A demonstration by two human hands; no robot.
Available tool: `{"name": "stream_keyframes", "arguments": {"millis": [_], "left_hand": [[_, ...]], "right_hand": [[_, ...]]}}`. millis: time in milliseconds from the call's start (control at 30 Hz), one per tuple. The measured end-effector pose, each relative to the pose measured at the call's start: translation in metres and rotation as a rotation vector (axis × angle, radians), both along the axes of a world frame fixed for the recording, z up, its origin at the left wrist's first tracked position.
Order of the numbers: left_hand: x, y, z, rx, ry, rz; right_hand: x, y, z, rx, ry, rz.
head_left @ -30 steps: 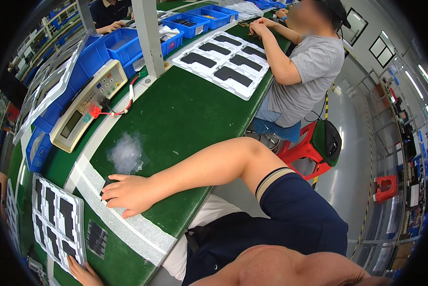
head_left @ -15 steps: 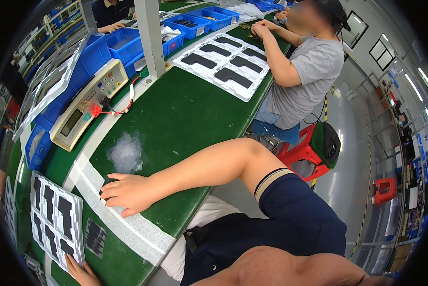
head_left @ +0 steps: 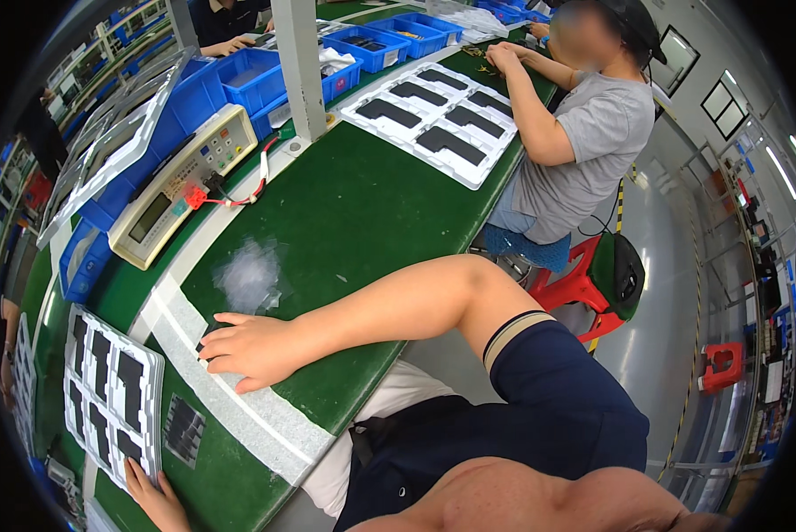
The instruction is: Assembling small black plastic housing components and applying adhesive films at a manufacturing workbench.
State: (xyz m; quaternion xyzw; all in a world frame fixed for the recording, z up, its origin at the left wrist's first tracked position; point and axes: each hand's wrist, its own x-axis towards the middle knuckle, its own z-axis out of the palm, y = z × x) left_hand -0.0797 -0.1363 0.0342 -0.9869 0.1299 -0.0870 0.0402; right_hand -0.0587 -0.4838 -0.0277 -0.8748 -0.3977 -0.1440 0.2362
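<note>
Left of centre in the frame: right hand (head_left: 252,348), palm down over a mostly hidden black piece (head_left: 209,329), at the edge of a pale strip (head_left: 269,424) on the green bench (head_left: 362,208); impossible to tell whether grasping or merely resting. Lower left: left hand (head_left: 156,499), fingers at the lower corner of a white tray (head_left: 155,399) with black parts (head_left: 130,390); grip likewise indeterminable. Between the hands: sheet of dark strips (head_left: 184,431). Above the right hand: heap of clear film (head_left: 249,277). Upper left: beige meter (head_left: 154,213).
</note>
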Motion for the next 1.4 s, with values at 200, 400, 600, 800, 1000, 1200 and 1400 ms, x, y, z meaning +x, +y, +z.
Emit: {"name": "stream_keyframes", "arguments": {"millis": [200,400,600,800,1000,1200,1400], "left_hand": [[-0.006,-0.008,0.008,0.018,0.021,0.032],[0.011,0.040,-0.031,-0.049,-0.037,-0.013],[0.017,0.047,-0.041,-0.078,-0.077,-0.072],[0.012,0.043,-0.019,-0.246,-0.116,-0.042],[-0.005,-0.069,0.041,-0.762,0.168,-0.361],[0.002,-0.136,0.028,-0.831,0.851,-0.761],[0.023,-0.141,-0.011,-1.449,1.373,-0.580]], "right_hand": [[-0.002,0.002,0.000,0.004,0.015,0.006],[-0.002,0.003,-0.004,0.069,0.003,0.007],[-0.014,0.001,0.004,0.018,-0.033,0.090],[-0.055,0.025,0.013,0.021,-0.053,0.535],[-0.082,0.030,0.016,0.019,-0.208,0.753],[-0.082,0.031,0.023,0.088,-0.216,0.719],[-0.029,0.010,0.053,0.183,-0.481,0.485]]}}
